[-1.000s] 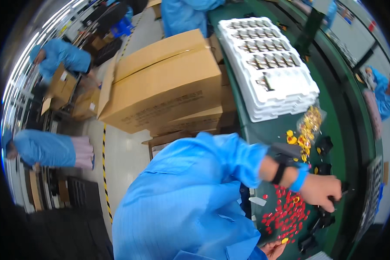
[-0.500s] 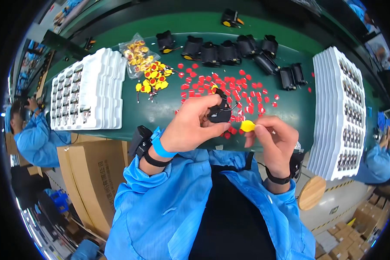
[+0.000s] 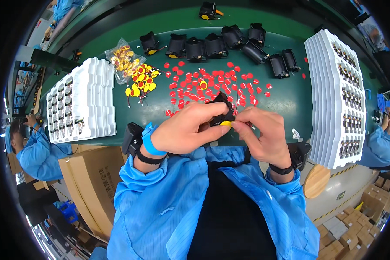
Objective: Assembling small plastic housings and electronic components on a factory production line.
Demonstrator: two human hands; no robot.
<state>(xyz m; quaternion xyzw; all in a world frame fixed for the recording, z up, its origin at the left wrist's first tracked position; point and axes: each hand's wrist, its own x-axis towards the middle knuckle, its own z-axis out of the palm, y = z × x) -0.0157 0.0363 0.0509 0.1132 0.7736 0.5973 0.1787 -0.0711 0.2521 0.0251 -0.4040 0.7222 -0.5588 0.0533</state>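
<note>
My left hand [image 3: 184, 128] is closed around a small black plastic housing [image 3: 221, 99], held over the near side of the green table. Between the fingertips of my right hand [image 3: 262, 132] is a round yellow piece [image 3: 226, 123], pressed against the housing's near edge. My fingers cover much of both parts. Just beyond my hands, many red discs [image 3: 221, 80] are scattered on the tabletop. One yellow piece with a red centre [image 3: 203, 85] lies among them. Farther left sits a pile of yellow pieces with red discs and thin wires [image 3: 142, 82].
A clear bag of yellow pieces [image 3: 124, 60] lies behind the pile. Several black housings [image 3: 196, 50] stand along the far side. Stacked white trays of metal parts flank me, left [image 3: 103, 102] and right [image 3: 318, 86]. A cardboard box [image 3: 89, 186] and round wooden seat [image 3: 316, 181] are below.
My right hand has moved left, bringing the yellow piece from apart to against the black housing. My left hand still grips the housing. The whole view has shifted slightly.
</note>
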